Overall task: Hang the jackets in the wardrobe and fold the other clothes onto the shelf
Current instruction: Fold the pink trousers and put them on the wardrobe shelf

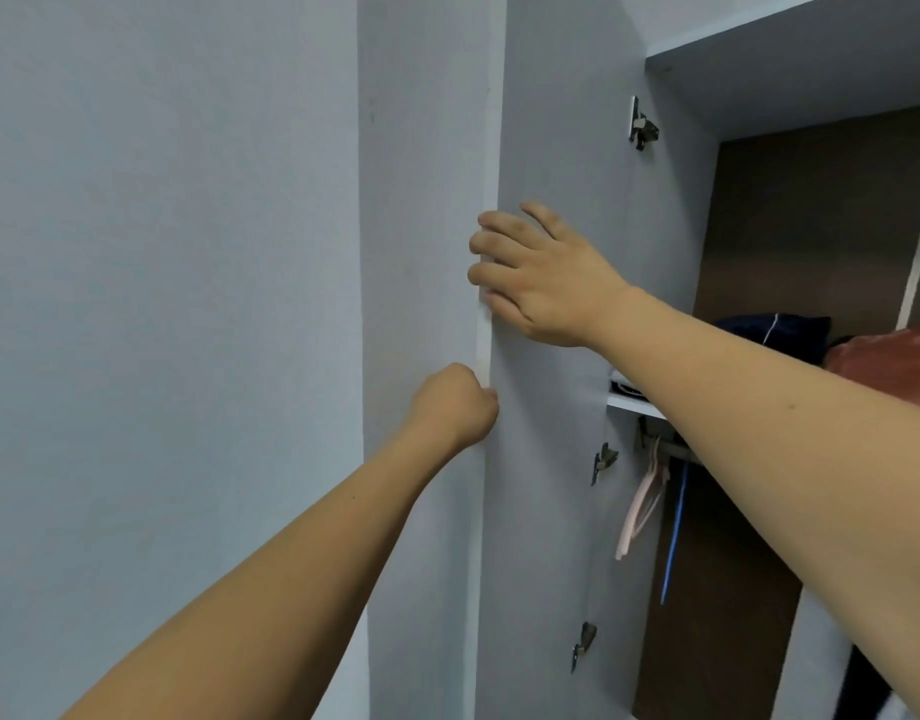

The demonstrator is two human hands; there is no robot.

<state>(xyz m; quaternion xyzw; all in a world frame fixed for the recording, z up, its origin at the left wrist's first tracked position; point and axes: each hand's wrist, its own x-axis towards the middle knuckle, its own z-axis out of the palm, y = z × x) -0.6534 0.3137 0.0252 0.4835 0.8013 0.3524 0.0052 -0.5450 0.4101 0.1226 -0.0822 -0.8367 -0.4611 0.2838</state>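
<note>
A grey wardrobe door (551, 122) stands swung open in the middle of the view, its inner face and hinges toward me. My right hand (535, 278) lies on that inner face with its fingers curled round the door's free edge. Below it, my left hand (455, 405) is curled at the same edge, its fingers hidden behind the door. Inside the open wardrobe, a white shelf (634, 405) carries a dark blue garment (780, 332) and a red one (894, 358). Pink hangers (642, 504) and a blue hanger (676, 527) dangle from a rail under the shelf.
A pale grey wall (161, 304) fills the left half of the view, close behind the open door. The wardrobe's brown back panel (811, 226) shows above the shelf. Metal hinges (642, 124) sit along the door's hinge side.
</note>
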